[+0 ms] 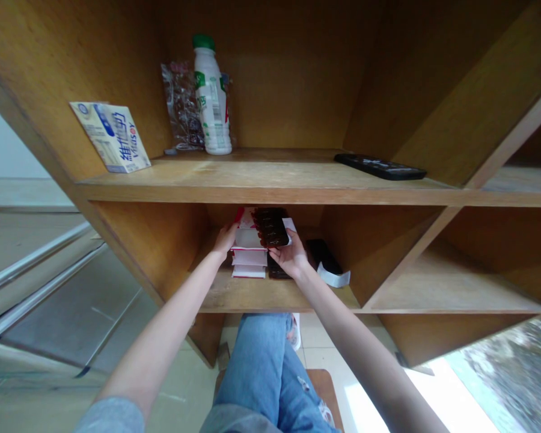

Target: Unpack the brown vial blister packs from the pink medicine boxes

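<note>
While pinching the dark piece (273, 227) in the right hand (293, 255), touching the red-and-white box (247, 238) with the left hand (225, 238), probably for steadiness (impossible to judge that grip's closure).

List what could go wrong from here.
The right hand holds the dark tray near one edge, so it might tip.
The left hand is beside the white stack; a nudge could shift its layers.
The white strip lies near the right forearm, which might brush it.
</note>
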Demonstrator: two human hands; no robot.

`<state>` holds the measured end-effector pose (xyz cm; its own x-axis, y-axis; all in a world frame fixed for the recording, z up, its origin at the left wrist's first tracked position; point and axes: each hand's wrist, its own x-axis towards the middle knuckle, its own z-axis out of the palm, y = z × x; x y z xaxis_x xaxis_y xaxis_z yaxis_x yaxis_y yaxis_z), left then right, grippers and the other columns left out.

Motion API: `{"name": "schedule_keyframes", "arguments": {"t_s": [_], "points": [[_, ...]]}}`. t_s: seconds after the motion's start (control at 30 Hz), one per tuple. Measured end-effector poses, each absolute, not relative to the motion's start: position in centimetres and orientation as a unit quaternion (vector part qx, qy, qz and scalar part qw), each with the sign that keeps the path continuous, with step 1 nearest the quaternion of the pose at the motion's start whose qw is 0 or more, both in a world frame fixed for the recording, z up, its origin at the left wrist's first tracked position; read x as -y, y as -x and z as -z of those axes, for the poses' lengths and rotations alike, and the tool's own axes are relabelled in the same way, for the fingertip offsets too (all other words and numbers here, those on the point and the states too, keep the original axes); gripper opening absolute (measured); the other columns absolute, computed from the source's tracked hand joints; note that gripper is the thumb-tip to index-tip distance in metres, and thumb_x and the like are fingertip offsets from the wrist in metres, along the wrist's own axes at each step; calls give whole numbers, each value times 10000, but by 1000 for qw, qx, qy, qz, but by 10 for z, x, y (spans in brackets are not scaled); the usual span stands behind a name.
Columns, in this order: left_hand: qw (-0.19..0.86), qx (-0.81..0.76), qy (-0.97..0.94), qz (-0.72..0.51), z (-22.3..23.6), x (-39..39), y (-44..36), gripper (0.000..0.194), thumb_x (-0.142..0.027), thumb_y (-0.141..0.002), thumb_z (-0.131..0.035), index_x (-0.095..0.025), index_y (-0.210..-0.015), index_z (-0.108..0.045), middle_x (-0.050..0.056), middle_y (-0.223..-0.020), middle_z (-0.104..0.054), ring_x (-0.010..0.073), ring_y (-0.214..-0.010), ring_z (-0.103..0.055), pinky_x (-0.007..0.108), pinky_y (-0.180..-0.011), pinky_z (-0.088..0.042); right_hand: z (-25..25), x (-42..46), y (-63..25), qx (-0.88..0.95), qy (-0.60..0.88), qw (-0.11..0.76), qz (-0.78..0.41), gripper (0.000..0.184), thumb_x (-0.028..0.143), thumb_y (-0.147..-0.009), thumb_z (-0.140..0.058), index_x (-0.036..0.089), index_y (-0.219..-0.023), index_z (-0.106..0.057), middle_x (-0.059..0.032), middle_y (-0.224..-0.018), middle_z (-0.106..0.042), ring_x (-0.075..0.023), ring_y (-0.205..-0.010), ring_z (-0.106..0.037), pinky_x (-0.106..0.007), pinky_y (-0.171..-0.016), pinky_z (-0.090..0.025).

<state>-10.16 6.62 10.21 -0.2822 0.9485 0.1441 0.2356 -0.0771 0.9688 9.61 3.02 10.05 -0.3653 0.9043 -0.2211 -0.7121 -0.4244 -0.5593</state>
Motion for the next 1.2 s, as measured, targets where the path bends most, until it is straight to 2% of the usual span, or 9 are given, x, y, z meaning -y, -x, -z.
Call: {"name": "schedule_keyframes", "arguments": {"t_s": [0.13,0.2,0.33,0.43,0.63,0.8,0.97,1.1,1.2], "points": [[393,-573,-487,-529,-106,-66,109,411,-480,-733,-485,-130,-879,-645,86,-781,-681,203,-664,-616,296,-585,-455,-101,-27,-86,200,253,515,-795,292,417,-742,-632,164,-875,-568,-32,-616,-664,-150,-470,-639,-236,-459,-554],[395,-567,-482,-539,-108,-63,111,422,-503,-744,-488,-139,-891,-643,93,-833,-686,217,-727,-631,316,-634,-474,-100,-23,-87,206,252,541,-776,271,402,-739,-631,174,-869,-563,-26,-613,-666,-142,-466,-635,-225,-465,-549],[263,-559,-473,-628,-110,-45,108,405,-458,-775,-518,-166,-1037,-615,111,-1112,-648,229,-1038,-592,337,-880,-450,-95,-7,-102,214,264,588,-734,231,379,-770,-577,175,-878,-573,-38,-668,-687,-150,-516,-651,-229,-473,-542],[221,-539,-526,-620,-102,-29,100,442,-443,-793,-534,-196,-1158,-569,100,-1248,-586,226,-1129,-549,344,-967,-403,-93,6,-112,205,275,592,-729,266,393,-804,-518,155,-898,-593,-65,-720,-699,-171,-587,-671,-240,-482,-541],[246,-536,-565,-576,-82,-30,90,427,-431,-800,-523,-190,-1149,-570,100,-1142,-641,244,-1034,-599,363,-913,-445,-97,1,-98,185,267,560,-762,286,400,-845,-465,148,-834,-600,-43,-640,-668,-121,-476,-625,-204,-480,-533],[222,-560,-552,-577,-77,-41,102,394,-344,-761,-560,-189,-1123,-557,86,-1052,-663,237,-966,-620,360,-861,-470,-94,-13,-83,196,255,567,-758,226,386,-780,-566,181,-875,-572,-15,-650,-662,-126,-470,-628,-210,-463,-531],[211,-572,-555,-566,-72,-41,111,374,-339,-781,-541,-167,-1113,-544,106,-1053,-650,233,-962,-615,372,-873,-462,-93,-17,-79,218,269,580,-737,293,401,-706,-650,207,-897,-542,0,-673,-671,-122,-466,-618,-204,-453,-523],[122,-567,-588,-563,-79,-25,111,447,-389,-800,-555,-175,-1189,-508,132,-1193,-568,237,-1077,-553,390,-927,-430,-103,-8,-90,222,284,617,-700,229,377,-738,-606,199,-870,-550,-7,-673,-677,-126,-487,-620,-223,-490,-533],[34,-546,-613,-570,-91,-1,105,427,-371,-815,-555,-192,-1199,-502,127,-1240,-523,238,-1156,-494,398,-954,-411,-109,12,-104,225,300,637,-673,191,356,-756,-579,188,-848,-572,-16,-668,-683,-140,-516,-633,-234,-490,-526]]}}
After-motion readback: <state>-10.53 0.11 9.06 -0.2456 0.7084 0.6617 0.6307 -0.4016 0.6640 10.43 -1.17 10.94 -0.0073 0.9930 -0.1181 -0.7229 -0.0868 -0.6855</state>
